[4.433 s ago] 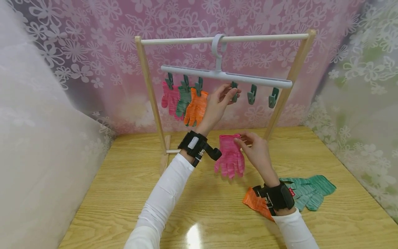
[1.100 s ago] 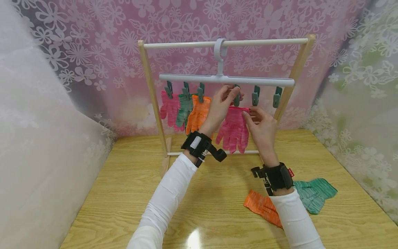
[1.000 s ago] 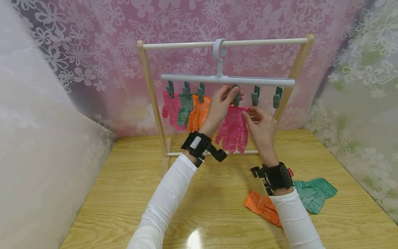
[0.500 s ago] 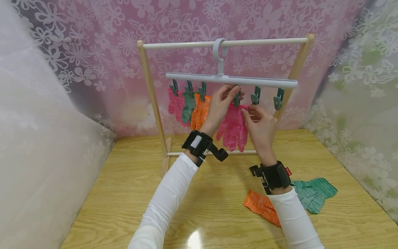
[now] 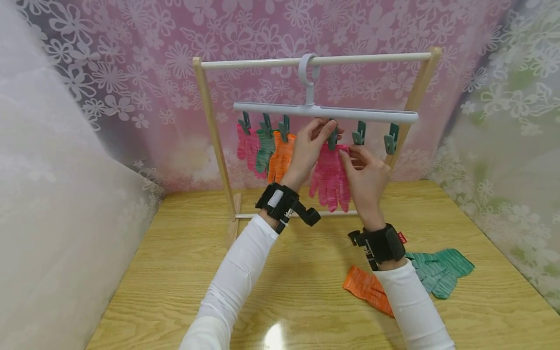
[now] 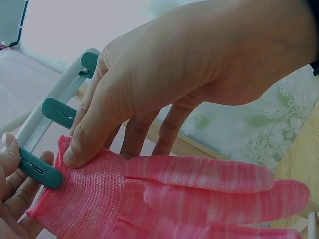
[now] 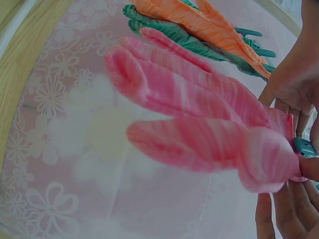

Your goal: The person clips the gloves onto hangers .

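Below hanger (image 5: 325,112) hung pink glove (image 5: 331,180), cuff up: judged light, soft, limp, hardly slippery or fragile; cuff corner offered best hold. Right hand (image 5: 367,172): thumb and fingers pinched that corner, gap nearly nil. Left hand (image 5: 307,149): thumb and fingers squeezed clip (image 5: 333,140). Obscured: far end of orange glove (image 5: 368,290), behind right sleeve (image 5: 411,301); clip's far side, so bite on cuff could not be told.

We see a pink knitted glove (image 5: 331,180), streaked with paler pink — ribbed cuff up, fingers pointing down and slightly apart. At its top edge we find a dark green clip (image 5: 333,139), nearly upright, its lower end overlapping the cuff's front — whether it bites the fabric, we cannot tell.
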A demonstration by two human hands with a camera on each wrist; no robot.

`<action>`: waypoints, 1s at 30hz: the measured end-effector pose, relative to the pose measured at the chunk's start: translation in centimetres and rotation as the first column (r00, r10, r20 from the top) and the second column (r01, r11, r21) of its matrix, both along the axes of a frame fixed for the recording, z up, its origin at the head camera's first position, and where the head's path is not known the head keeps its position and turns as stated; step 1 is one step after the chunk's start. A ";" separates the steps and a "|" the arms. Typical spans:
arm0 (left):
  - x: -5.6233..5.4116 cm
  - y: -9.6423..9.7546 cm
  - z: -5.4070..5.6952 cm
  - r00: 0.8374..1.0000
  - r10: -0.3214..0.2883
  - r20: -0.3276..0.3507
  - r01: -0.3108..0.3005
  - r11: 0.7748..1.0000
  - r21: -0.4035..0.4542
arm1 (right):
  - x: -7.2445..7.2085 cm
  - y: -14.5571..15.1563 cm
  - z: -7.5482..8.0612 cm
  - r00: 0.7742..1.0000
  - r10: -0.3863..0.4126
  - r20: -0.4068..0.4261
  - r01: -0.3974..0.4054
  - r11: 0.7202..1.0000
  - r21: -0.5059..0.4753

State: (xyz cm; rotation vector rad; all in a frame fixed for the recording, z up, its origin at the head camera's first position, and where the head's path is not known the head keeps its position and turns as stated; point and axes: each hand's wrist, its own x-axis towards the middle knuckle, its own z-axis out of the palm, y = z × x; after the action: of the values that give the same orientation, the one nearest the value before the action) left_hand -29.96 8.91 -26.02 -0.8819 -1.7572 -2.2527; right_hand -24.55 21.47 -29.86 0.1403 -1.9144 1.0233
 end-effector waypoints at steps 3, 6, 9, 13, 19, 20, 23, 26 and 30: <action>0.0 0.0 0.0 1.000 0.006 0.006 -0.006 1.000 -0.005 | 0.0 -0.1 0.1 1.000 0.002 -0.010 -0.002 1.000 -0.016; 0.0 0.0 0.1 1.000 0.016 0.009 -0.015 1.000 -0.026 | 0.0 -0.3 0.2 1.000 0.004 -0.027 -0.005 1.000 -0.029; 0.1 0.0 0.2 1.000 0.020 0.013 -0.019 0.999 -0.040 | 0.0 -0.3 0.3 0.999 0.004 -0.042 -0.006 0.999 -0.032; 0.1 0.0 0.2 1.000 0.015 0.019 -0.014 0.999 -0.038 | 0.0 -0.3 0.3 0.999 0.002 -0.050 -0.004 1.000 -0.031; 0.2 -0.1 0.0 1.000 -0.006 0.010 0.007 1.000 -0.029 | -0.2 -0.3 0.4 0.996 0.027 -0.082 -0.031 0.998 -0.055; 0.3 -0.1 -0.1 1.000 -0.008 0.005 0.008 1.000 -0.031 | -0.1 -0.2 0.4 0.996 0.030 -0.086 -0.035 0.997 -0.062; 0.3 -0.1 -0.1 1.000 -0.003 -0.013 0.003 0.999 -0.034 | -0.1 -0.1 0.4 0.996 0.032 -0.089 -0.037 0.998 -0.056; 0.3 -0.1 -0.3 1.000 0.005 -0.023 -0.006 0.999 -0.034 | 0.0 0.1 0.1 0.996 0.043 -0.078 -0.046 0.998 -0.050; 0.2 -0.1 -0.7 1.000 0.007 -0.015 -0.007 1.000 -0.029 | 0.3 0.5 -0.6 0.996 0.067 -0.064 -0.070 0.996 -0.049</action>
State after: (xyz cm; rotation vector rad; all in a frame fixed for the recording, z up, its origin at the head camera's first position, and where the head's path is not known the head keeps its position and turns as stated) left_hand -29.80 8.82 -26.68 -0.8945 -1.7882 -2.2159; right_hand -24.29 21.96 -30.49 0.2072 -1.8359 1.1005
